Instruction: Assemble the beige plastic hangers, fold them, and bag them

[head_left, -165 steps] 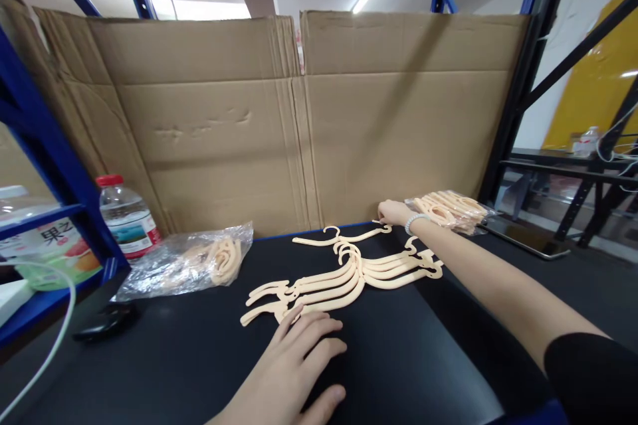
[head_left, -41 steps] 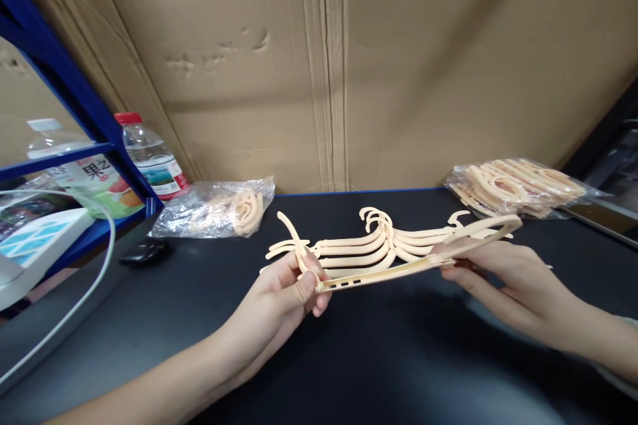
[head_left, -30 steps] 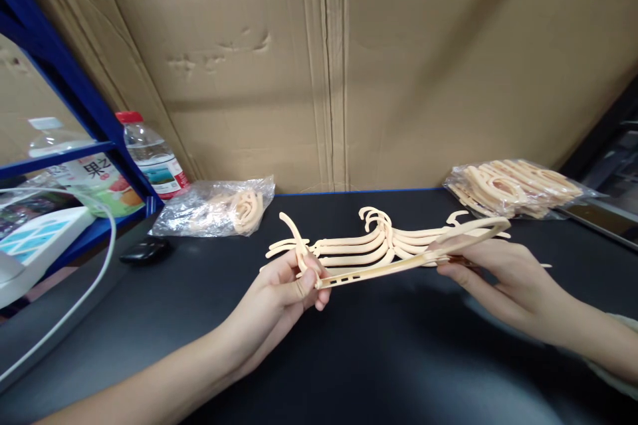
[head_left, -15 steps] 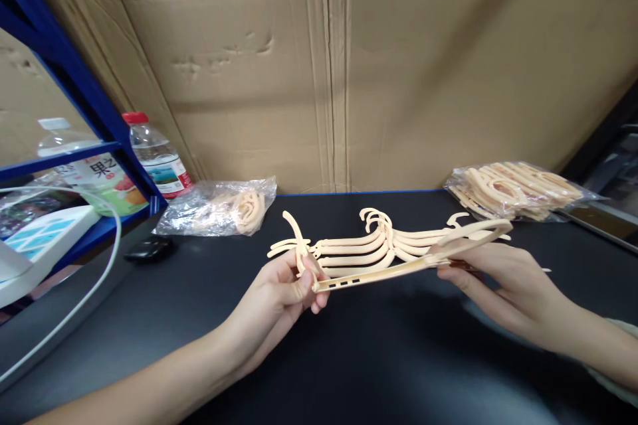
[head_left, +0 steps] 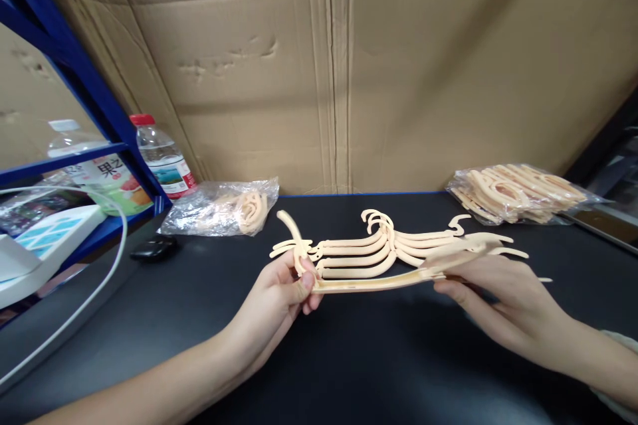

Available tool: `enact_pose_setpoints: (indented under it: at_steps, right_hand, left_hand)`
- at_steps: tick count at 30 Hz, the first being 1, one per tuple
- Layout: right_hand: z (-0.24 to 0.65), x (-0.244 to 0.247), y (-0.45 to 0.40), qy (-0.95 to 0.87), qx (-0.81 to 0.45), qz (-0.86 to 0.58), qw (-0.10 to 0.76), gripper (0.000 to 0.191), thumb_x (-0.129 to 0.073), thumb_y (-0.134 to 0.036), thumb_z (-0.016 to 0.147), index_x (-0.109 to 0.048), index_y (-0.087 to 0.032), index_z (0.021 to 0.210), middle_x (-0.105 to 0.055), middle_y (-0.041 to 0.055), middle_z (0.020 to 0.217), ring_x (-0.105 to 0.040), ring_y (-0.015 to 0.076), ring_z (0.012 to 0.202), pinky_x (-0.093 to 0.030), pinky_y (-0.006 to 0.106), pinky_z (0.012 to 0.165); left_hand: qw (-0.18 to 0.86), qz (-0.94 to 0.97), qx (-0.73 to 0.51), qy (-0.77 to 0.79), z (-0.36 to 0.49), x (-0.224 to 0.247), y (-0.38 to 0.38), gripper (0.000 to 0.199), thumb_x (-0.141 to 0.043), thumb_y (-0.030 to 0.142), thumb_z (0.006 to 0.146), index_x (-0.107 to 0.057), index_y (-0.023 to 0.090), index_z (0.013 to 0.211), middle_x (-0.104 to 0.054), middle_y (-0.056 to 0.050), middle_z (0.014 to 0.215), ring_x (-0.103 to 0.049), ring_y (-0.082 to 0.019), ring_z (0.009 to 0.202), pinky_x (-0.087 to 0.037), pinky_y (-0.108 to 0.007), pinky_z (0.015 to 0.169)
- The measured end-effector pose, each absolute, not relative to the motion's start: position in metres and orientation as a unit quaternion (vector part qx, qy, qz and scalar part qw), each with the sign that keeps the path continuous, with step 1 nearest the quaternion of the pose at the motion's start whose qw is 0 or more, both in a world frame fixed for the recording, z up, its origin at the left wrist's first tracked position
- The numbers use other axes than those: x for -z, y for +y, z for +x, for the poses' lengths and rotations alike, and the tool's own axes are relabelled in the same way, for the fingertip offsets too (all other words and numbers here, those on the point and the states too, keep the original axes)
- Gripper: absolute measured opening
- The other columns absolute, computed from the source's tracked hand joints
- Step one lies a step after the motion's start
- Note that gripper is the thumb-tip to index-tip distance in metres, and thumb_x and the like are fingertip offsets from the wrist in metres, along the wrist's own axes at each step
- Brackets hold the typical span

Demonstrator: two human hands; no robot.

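My left hand [head_left: 292,285] pinches the left end of a beige plastic hanger piece [head_left: 373,283], where a curved arm [head_left: 290,224] sticks up past the fingers. The piece's other end, with a blurred wide loop [head_left: 461,252], is gripped by my right hand [head_left: 493,292]. It is held level above the black table. Just behind it several beige hangers [head_left: 359,259] lie in a row, their hooks [head_left: 377,218] pointing up and left. How the arm joins the piece is hidden by my left fingers.
A bag of curled beige parts [head_left: 224,209] lies back left, and a bag of flat parts [head_left: 518,192] back right. A black mouse [head_left: 153,248], white cable [head_left: 119,246], bottles [head_left: 162,159] and blue shelf frame [head_left: 100,86] are left. Cardboard [head_left: 259,80] stands behind the black table [head_left: 349,358].
The held piece has been turned about its length, so its slotted side no longer shows and its loop is lower. The upright arm leans slightly further left. Both hands keep their hold.
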State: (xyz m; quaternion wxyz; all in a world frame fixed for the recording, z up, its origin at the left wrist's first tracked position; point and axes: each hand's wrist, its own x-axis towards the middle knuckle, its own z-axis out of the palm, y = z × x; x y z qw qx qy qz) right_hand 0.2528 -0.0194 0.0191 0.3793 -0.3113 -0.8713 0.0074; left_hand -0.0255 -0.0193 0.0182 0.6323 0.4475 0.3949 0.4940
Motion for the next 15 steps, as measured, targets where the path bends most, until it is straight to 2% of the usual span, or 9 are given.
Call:
enact_pose_setpoints:
  at_steps: [6,15]
  right_hand:
    - [0.248,-0.023,-0.023,-0.856,-0.021,-0.349,0.381,0.008,-0.052,-0.017,0.09,-0.057,-0.023,0.088,-0.062,-0.0007,0.066,-0.058,0.0141,0.053,-0.047,0.024,0.05]
    - [0.248,-0.008,-0.026,-0.821,-0.009,-0.398,0.409,0.008,-0.058,-0.031,0.088,-0.059,-0.024,0.092,-0.065,0.0009,0.069,-0.061,0.015,0.052,-0.049,0.021,0.046]
  left_hand:
    - [0.583,0.468,-0.525,0.406,-0.022,-0.016,-0.024,0.026,-0.074,0.023,0.073,-0.049,0.017,0.067,-0.05,0.004,0.059,-0.044,-0.009,0.053,-0.033,-0.02,0.05]
    - [0.556,0.452,-0.582,0.385,-0.023,-0.015,-0.025,0.023,-0.078,0.022,0.071,-0.056,0.016,0.066,-0.057,0.001,0.065,-0.053,-0.011,0.057,-0.041,-0.023,0.053]
